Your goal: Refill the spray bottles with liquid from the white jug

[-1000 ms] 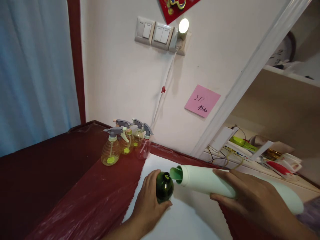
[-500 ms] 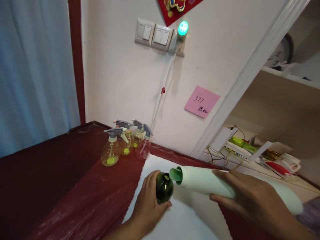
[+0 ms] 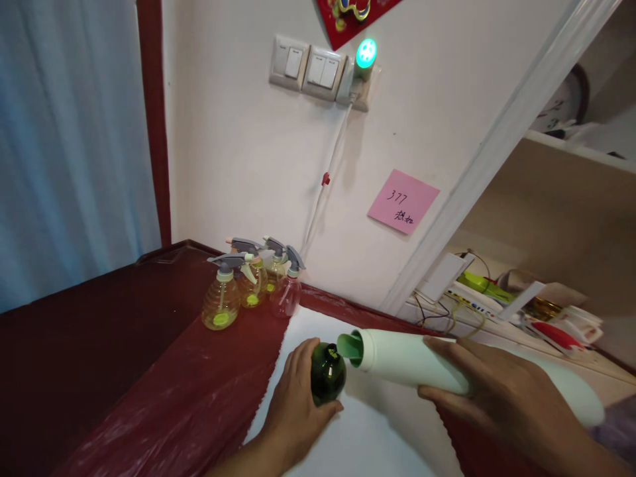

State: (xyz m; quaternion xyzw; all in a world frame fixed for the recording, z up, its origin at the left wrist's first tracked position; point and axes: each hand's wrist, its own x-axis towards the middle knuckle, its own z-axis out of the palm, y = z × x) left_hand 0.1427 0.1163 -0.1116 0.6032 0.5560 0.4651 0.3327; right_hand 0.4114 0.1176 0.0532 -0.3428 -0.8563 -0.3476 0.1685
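My left hand is wrapped around a dark green round bottle with a narrow open neck, over a white sheet. In my right hand is a long pale green bottle, tipped nearly level, its open mouth facing left. A green spout-like piece sticks out of that mouth, close beside the neck of the green bottle. Whether any liquid flows between them I cannot tell.
Several clear spray bottles with grey trigger heads stand at the back left of the dark red tabletop. A white wall rises behind, with a pink note on it. Cluttered shelves lie to the right.
Hardly anything differs. Both hands keep the same hold and the two bottles stay side by side; the whole view has shifted very slightly.
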